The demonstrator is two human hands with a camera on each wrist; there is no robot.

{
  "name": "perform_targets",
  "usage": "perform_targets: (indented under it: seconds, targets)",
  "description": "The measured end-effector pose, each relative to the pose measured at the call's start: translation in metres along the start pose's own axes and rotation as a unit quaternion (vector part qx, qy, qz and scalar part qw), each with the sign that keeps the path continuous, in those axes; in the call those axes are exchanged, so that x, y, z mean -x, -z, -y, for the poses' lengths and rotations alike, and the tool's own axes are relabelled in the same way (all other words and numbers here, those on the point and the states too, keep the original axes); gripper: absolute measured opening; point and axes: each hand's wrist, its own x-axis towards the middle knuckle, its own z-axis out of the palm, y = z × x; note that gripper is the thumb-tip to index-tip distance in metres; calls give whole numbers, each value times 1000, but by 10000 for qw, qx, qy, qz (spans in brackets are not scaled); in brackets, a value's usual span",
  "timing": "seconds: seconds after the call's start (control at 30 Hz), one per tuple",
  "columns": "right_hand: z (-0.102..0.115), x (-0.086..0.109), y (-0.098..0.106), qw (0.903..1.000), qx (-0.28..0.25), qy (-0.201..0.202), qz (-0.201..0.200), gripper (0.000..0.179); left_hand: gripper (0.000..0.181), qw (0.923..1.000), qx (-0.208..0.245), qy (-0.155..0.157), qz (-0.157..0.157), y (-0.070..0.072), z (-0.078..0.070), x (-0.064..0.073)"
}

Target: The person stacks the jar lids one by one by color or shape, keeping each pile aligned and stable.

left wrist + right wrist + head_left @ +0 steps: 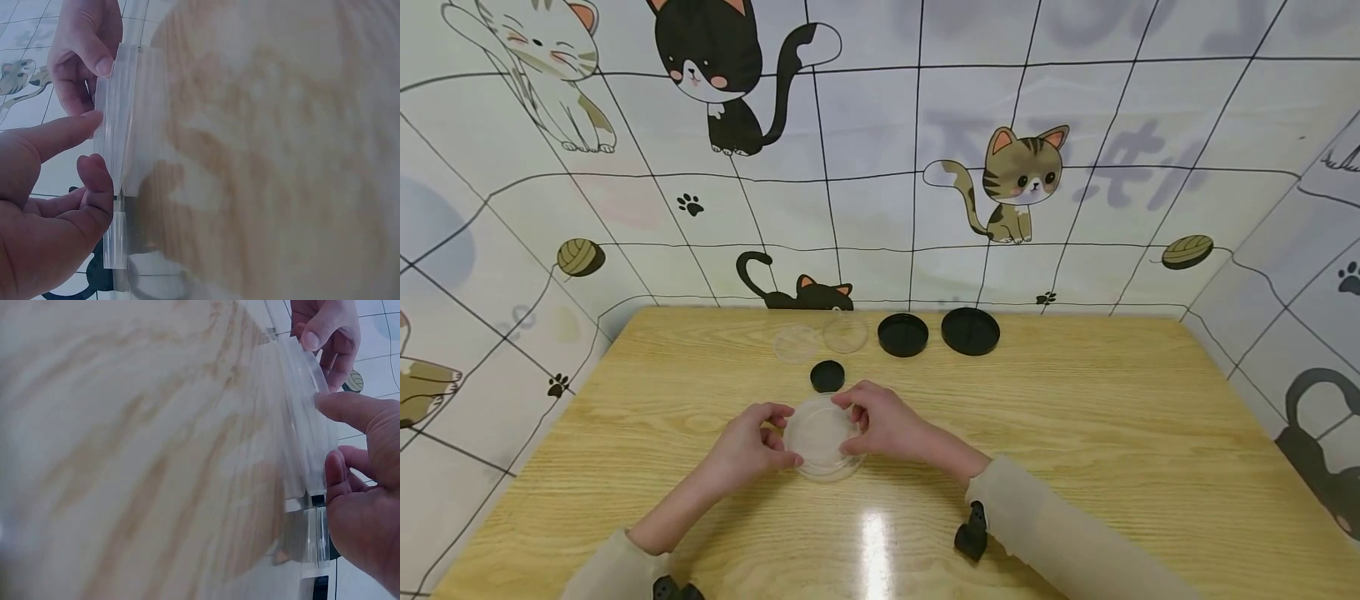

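A clear round plastic dish (822, 432) lies on the wooden table in front of me, with a slightly wider clear rim showing below it. My left hand (756, 440) holds its left edge between thumb and fingers. On the opposite edge my right hand (886, 423) grips it, index finger at the far rim and thumb nearer. From the left wrist view the clear walls (115, 125) look stacked in layers, and the left thumb meets the upper one. Just beyond the dish sits a small black round lid (827, 376).
Farther back on the table (1075, 417) stand a medium black round lid (903, 335) and a large black one (971, 332). To their left lie two clear round pieces, one flat (795, 343) and one rimmed (846, 333). A cat-printed cloth (880, 208) rises behind.
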Motion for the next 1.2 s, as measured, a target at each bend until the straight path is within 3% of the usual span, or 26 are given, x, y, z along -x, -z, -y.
perform_targets:
  seconds: [0.17, 0.37, 0.6, 0.77, 0.97, 1.2]
  targets:
    - [2, -2, 0, 9999, 88, -50, -2, 60, 64, 10000, 25, 62, -19, 0, 0, 0]
    - [1, 0, 3, 9990, -437, -100, -34, 64, 64, 9999, 132, 98, 12, -1, 2, -1]
    - [-4, 4, 7, 9913, -1274, -170, -266, 57, 68, 9993, 279, -246, 53, 7, 4, -3]
    - [-9, 4, 14, 9875, -1493, -195, -456, 56, 67, 9978, 439, -501, -30, 16, 1, -7]
    - [-12, 1, 28, 9848, -1629, -251, -541, 59, 66, 9945, 773, -694, -147, 25, -2, -18]
    - [-18, -4, 53, 9857, -1487, -105, -781, 61, 64, 9918, 1010, -763, -184, 32, -2, -46]
